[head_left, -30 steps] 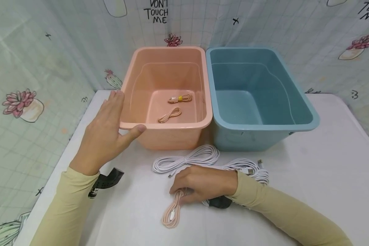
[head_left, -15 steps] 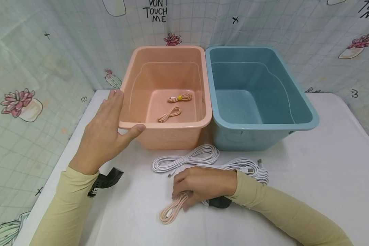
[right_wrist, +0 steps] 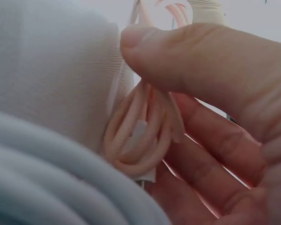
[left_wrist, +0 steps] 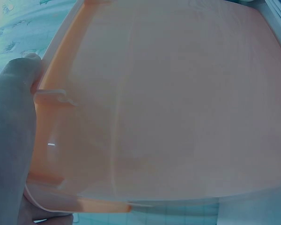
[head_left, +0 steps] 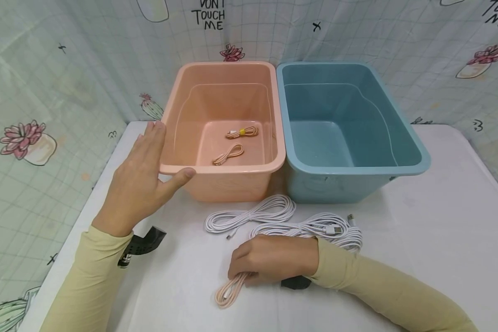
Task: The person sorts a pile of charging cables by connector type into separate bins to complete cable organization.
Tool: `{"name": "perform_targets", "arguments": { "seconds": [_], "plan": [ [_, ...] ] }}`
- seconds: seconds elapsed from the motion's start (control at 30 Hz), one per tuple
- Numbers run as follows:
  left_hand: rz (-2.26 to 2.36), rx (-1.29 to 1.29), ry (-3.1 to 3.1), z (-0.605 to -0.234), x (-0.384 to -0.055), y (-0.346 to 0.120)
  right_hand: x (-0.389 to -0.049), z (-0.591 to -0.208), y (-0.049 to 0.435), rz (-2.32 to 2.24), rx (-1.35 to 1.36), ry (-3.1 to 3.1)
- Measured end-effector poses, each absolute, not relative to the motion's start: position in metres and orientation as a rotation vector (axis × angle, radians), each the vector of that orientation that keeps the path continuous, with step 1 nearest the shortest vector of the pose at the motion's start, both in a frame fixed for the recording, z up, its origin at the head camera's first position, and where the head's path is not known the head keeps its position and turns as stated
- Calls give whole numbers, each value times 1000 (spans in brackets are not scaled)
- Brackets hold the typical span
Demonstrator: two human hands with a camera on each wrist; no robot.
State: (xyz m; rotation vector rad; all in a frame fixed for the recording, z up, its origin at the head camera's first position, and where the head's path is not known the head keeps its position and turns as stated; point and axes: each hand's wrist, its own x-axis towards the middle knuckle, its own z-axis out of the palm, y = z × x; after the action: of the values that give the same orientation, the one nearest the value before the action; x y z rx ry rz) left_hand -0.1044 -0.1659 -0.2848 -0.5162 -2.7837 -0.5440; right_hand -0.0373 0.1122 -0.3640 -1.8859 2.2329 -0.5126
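Note:
My right hand point(head_left: 274, 259) pinches a coiled pale pink charging cable point(head_left: 229, 293) low over the white table. In the right wrist view, the thumb presses the pink coil point(right_wrist: 138, 126) against the fingers, and a white connector point(right_wrist: 139, 129) shows among its loops. My left hand point(head_left: 137, 180) rests on the near left corner of the pink bin point(head_left: 228, 184), fingers straight along its side and thumb on the front rim. Inside the bin lie two more cables: one bundle with a yellow tie point(head_left: 242, 133) and one plain pink loop point(head_left: 228, 154).
A blue bin point(head_left: 328, 184) stands against the pink one on the right. Two white coiled cables, one on the left point(head_left: 251, 216) and one on the right point(head_left: 332, 230), lie before the bins. A printed curtain point(head_left: 315, 41) hangs behind and to the left.
My right hand, holding the pink cable, has shifted slightly toward the table's near edge, baring more of the right white coil. The left hand stays on the bin.

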Motion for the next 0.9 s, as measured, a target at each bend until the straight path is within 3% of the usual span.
{"name": "perform_targets", "arguments": {
  "seconds": [0.9],
  "plan": [
    [-537, -519, -2762, -285, -104, -166, -47, -368, 112, -1024, -1624, 2194]
  ]
}}
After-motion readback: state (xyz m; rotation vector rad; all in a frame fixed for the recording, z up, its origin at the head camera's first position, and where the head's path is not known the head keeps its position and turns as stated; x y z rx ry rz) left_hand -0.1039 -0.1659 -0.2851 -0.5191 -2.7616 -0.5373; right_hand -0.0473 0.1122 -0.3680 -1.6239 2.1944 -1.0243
